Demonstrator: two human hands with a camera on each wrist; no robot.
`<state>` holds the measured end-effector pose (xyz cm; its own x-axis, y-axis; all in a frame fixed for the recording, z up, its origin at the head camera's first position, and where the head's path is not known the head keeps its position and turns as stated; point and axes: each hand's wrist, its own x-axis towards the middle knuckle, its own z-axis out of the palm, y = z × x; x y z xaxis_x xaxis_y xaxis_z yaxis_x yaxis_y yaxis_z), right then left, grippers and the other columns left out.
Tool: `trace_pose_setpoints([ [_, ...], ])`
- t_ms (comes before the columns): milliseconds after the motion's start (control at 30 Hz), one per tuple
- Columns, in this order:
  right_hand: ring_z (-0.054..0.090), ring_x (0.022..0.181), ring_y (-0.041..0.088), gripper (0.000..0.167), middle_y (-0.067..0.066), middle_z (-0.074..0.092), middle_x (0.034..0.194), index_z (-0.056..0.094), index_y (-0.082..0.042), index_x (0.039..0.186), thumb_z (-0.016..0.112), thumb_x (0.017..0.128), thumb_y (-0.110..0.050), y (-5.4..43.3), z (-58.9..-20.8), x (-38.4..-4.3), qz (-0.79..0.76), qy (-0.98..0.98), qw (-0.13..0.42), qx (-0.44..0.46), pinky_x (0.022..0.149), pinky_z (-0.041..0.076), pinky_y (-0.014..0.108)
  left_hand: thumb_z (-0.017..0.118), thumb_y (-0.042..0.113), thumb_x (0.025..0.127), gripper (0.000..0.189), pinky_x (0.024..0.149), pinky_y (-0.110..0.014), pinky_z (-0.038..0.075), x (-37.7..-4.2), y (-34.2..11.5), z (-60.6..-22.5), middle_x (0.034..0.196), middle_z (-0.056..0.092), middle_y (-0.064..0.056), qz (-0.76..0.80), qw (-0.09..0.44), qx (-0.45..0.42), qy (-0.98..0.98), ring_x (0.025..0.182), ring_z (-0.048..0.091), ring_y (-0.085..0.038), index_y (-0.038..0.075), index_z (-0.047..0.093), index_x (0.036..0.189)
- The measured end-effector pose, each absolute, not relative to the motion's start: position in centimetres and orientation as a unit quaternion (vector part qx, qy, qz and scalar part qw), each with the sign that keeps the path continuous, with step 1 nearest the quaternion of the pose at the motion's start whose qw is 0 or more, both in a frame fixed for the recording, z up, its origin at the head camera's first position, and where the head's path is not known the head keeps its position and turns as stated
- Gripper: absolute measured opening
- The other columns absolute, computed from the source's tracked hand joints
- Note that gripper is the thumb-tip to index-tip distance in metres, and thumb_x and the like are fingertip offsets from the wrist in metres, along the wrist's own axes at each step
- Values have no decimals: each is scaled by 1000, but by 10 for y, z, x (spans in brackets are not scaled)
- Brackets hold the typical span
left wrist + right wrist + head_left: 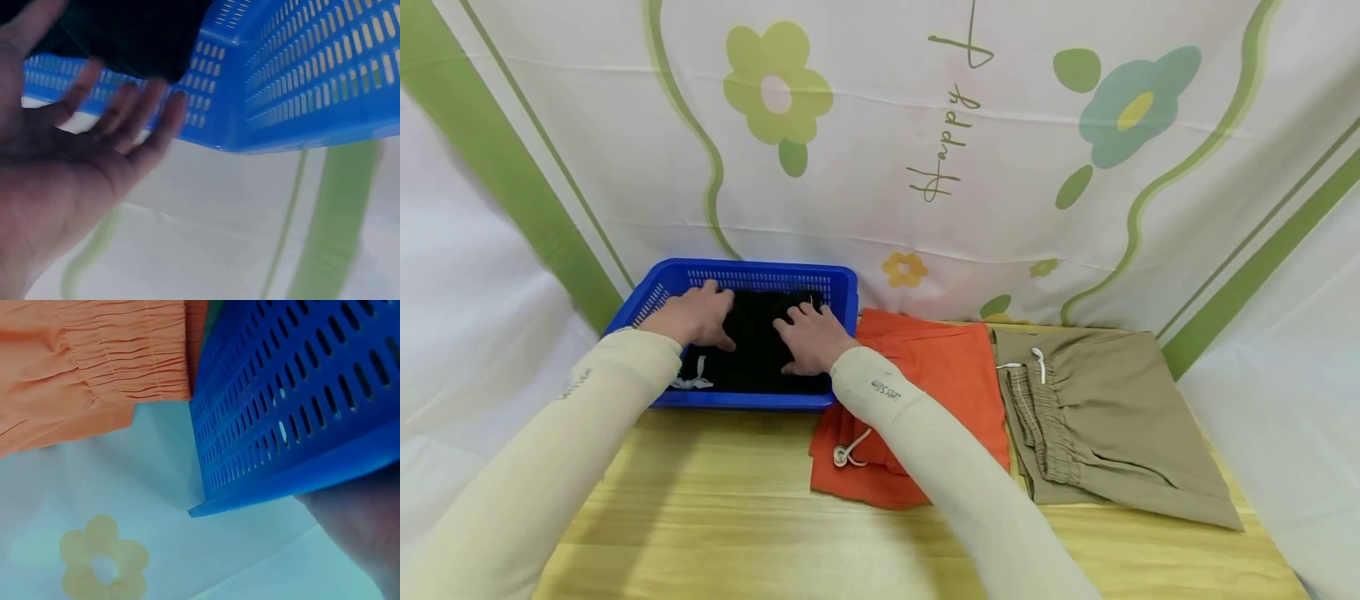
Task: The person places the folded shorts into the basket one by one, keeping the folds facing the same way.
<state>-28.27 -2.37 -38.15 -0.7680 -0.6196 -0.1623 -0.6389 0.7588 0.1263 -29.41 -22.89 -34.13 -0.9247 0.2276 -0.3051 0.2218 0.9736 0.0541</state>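
Note:
Inside a blue plastic basket (752, 401) lies a folded black garment (752, 333) with a white drawstring (696, 377). My left hand (694, 317) is over the garment's left side, its fingers spread and loosely bent. The left wrist view shows that hand (94, 131) with nothing in its palm, close to the dark cloth (131, 37). On the garment's right side, my right hand (814, 339) rests with fingers spread. In the right wrist view the basket wall (281, 406) hides most of that hand, and only a blurred part shows.
Right of the basket, orange shorts (940, 358) with a white drawstring lie folded on the wooden table (737, 517). Beside them are folded khaki shorts (1120, 408) with an elastic waistband. A flower-printed white curtain (865, 125) hangs behind the basket.

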Motion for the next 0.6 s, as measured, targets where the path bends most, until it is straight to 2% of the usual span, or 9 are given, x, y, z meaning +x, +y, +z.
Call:
trace_pose_setpoints([
  [100,24,151,27,89,6,30,163,29,-25,162,62,91,-67,-24,-386,-284,102,938,74,-323,120,24,50,87,39,80,89,97,-70,41,-292,-221,-346,146,34,-42,-14,162,140,977,128,42,-59,-9,45,143],
  [200,19,153,28,97,6,22,167,22,-28,163,62,87,-73,-25,-390,-284,119,942,91,-301,121,21,49,87,44,78,107,99,-68,42,-288,-217,-348,149,30,-42,-28,187,136,973,130,41,-59,-12,32,151],
  [267,18,154,29,102,6,17,168,18,-29,164,61,85,-76,-27,-392,-284,127,945,104,-284,121,21,49,88,45,77,111,100,-66,43,-285,-215,-348,149,30,-43,-33,202,126,971,130,42,-58,-13,29,151],
  [367,19,153,29,108,5,16,169,13,-29,165,61,82,-79,-28,-393,-285,136,949,119,-260,121,22,49,89,44,75,110,100,-63,45,-281,-212,-347,147,33,-42,-45,222,119,967,130,44,-56,-14,32,149],
  [500,24,152,30,115,6,18,168,11,-24,165,60,79,-82,-29,-389,-281,141,953,122,-240,120,25,48,91,41,72,98,93,-58,51,-278,-210,-345,133,46,-39,-67,234,131,961,118,54,-51,-14,44,138],
  [600,28,150,30,119,7,20,168,10,-21,165,59,78,-84,-28,-385,-276,146,955,116,-232,120,25,46,91,39,72,95,93,-56,52,-275,-210,-344,127,49,-38,-81,236,141,958,115,56,-49,-15,44,137],
])
